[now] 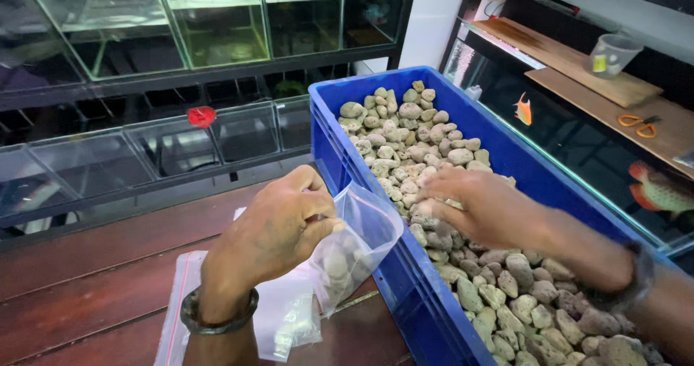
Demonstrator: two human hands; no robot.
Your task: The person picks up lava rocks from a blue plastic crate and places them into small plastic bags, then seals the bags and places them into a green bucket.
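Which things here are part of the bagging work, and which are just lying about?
In use:
left hand
clear plastic bag
right hand
stones
blue crate

Lying about:
orange scissors
plastic cup
spare flat bags
glass tanks
orange fish

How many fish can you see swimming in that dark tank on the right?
2: a small orange fish by the blue crate's far corner, and a larger red-orange fish at the right edge. Others may be hidden in the dark water.

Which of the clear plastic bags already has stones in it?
The clear bag held open by the left hand at the blue crate's edge; pale stones show inside. The other bags lie flat on the wooden table.
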